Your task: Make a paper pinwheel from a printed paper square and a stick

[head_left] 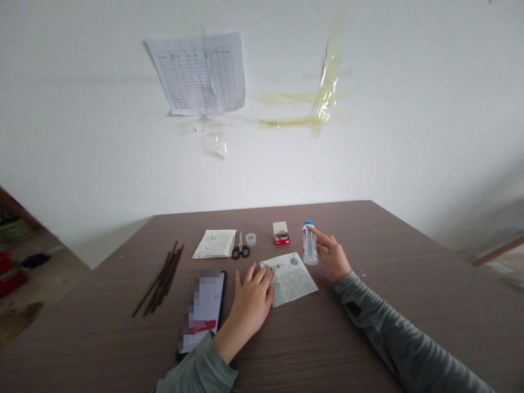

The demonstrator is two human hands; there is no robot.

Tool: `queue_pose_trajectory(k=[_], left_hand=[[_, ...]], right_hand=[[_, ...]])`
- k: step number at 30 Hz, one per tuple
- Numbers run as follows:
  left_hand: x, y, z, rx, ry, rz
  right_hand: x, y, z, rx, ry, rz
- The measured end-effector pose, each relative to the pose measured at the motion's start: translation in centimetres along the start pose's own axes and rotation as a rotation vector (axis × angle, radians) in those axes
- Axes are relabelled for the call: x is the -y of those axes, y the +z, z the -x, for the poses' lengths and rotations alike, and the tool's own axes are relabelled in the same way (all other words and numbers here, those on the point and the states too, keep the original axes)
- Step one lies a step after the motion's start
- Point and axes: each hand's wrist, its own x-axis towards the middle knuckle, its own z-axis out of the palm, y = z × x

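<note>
Ribbed grey sleeve (409, 338); smooth plastic bottle (310, 244)

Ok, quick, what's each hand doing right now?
Left hand: open, fingers spread on a printed sheet.
Right hand: closed, holding a blue-capped white bottle.

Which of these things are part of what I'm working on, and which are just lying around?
In use: left hand resting on the printed sheet; right hand holding the white bottle with a blue cap.

Lying about: phone, dark sticks, scissors, small red box, folded leaflet, small round cap.
</note>
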Motion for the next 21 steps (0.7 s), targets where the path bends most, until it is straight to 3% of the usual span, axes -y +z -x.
queue_pose_trajectory(k=[6,16,21], left_hand=[[-0.3,-0.5,0.3,0.014,-0.025,-0.026],[-0.2,-1.4,0.5,0.025,-0.039,-0.023],[-0.3,-1.8,0.5,0.072,-0.061,-0.048]], right_hand=[[1.4,0.4,0.1,0.023,-0.013,-0.19],[1.9,-0.2,-0.1,0.037,-0.026,-0.054],[0.9,0.2,-0.3,-0.054,0.068,-0.036]])
